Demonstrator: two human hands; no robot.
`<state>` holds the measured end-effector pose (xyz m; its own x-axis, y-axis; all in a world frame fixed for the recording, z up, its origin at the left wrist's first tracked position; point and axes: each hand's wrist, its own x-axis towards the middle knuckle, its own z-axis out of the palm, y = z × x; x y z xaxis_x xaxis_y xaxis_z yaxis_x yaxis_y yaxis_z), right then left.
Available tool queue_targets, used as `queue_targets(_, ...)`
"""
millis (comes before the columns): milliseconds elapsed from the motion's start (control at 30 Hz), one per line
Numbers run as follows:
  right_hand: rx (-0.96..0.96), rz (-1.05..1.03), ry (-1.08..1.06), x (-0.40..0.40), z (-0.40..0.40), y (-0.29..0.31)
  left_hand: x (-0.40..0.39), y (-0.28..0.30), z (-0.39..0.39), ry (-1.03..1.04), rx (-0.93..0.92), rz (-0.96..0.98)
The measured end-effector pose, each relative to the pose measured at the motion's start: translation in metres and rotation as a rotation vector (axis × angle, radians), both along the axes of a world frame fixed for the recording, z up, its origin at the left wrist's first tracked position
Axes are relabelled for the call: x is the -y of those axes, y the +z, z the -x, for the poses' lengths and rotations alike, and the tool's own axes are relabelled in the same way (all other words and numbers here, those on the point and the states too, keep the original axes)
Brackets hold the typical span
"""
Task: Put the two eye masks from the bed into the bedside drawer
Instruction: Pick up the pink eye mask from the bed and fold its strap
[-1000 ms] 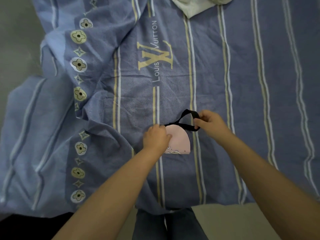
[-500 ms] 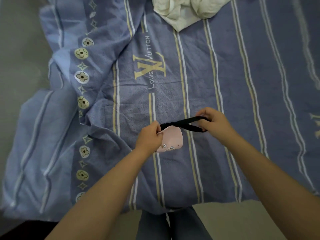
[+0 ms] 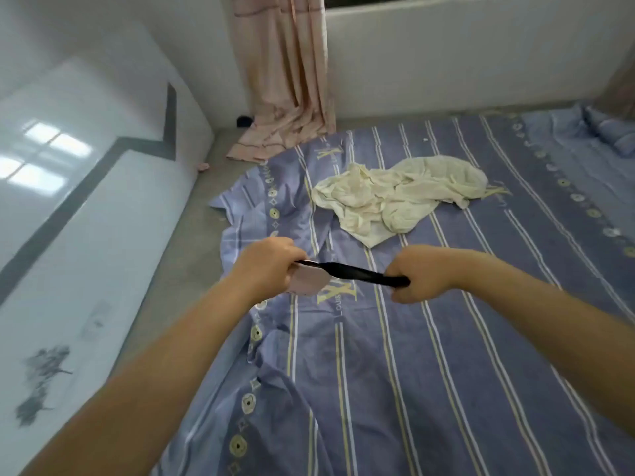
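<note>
A pink eye mask (image 3: 309, 281) with a black strap (image 3: 357, 273) hangs in the air above the blue striped bed sheet (image 3: 429, 355). My left hand (image 3: 266, 266) is closed on the mask's pink pad. My right hand (image 3: 417, 273) grips the far end of the strap, which is stretched nearly straight between the two hands. Only this one mask shows; a second mask and the bedside drawer are not in view.
A crumpled cream cloth (image 3: 395, 197) lies on the sheet beyond my hands. A pink curtain (image 3: 285, 80) hangs at the far wall and trails onto the grey floor (image 3: 192, 228). A glossy white wall (image 3: 86, 201) runs along the left. Blue pillows (image 3: 608, 132) sit far right.
Both hands have lifted the mask off the sheet and pulled apart, stretching the strap. The view has tilted up from the bed to the room.
</note>
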<state>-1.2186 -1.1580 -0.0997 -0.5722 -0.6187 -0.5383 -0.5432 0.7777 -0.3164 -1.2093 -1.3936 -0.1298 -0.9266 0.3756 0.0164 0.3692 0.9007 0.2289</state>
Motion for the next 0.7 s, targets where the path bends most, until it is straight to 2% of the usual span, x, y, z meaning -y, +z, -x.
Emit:
queue_targets(33,0.233,0.314,-0.084,-0.003,-0.004,0.011,0.003,0.014,-0.002,0.012,-0.083,-0.001)
queue_targets(100,0.679,1.076,-0.121,-0.001,-0.026,0.033,0.004,0.038,-0.009,-0.010,-0.266,-0.075)
queue_targets(133,0.811,1.383,-0.123,0.003,-0.034,0.041,0.003,0.047,-0.013,-0.043,-0.334,-0.083)
queue_targets(167,0.878,1.614,-0.151,0.008,-0.037,0.047,0.000,0.054,-0.017,-0.079,-0.393,-0.075)
queue_targets(200,0.863,1.766,-0.218,0.014,-0.036,0.054,-0.004,0.060,-0.022,-0.107,-0.438,-0.048)
queue_targets(233,0.751,1.853,-0.315,0.017,-0.028,0.057,-0.009,0.064,-0.026,-0.131,-0.472,-0.021)
queue_targets(267,0.535,1.859,-0.424,0.018,-0.018,0.061,-0.014,0.067,-0.028,-0.144,-0.489,0.011)
queue_targets(300,0.223,1.754,-0.536,0.019,-0.009,0.066,-0.018,0.071,-0.030,-0.149,-0.491,0.046)
queue_targets(333,-0.175,1.531,-0.658,0.019,-0.002,0.072,-0.021,0.075,-0.031,-0.140,-0.509,0.068)
queue_targets(367,-0.577,1.230,-0.685,0.017,0.009,0.073,-0.023,0.078,-0.030,-0.125,-0.540,0.069)
queue_targets(400,-0.810,0.888,-0.621,0.014,0.019,0.072,-0.023,0.082,-0.028,-0.098,-0.565,0.060)
queue_targets(433,-0.886,0.518,-0.546,0.012,0.026,0.069,-0.022,0.086,-0.025,-0.073,-0.591,0.050)
queue_targets(467,-0.852,0.218,-0.456,0.011,0.030,0.067,-0.021,0.091,-0.022,-0.057,-0.607,0.043)
queue_targets(500,-0.756,0.043,-0.388,0.009,0.031,0.065,-0.019,0.094,-0.020,-0.058,-0.615,0.029)
queue_targets(533,-0.620,0.029,-0.371,0.007,0.031,0.064,-0.017,0.097,-0.018,-0.073,-0.606,0.007)
queue_targets(600,-0.347,0.267,-0.457,0.003,0.028,0.058,-0.016,0.096,-0.015,-0.086,-0.565,-0.114)
queue_targets(700,-0.389,0.570,-0.551,0.002,0.025,0.049,-0.020,0.089,-0.011,0.012,-0.472,-0.446)
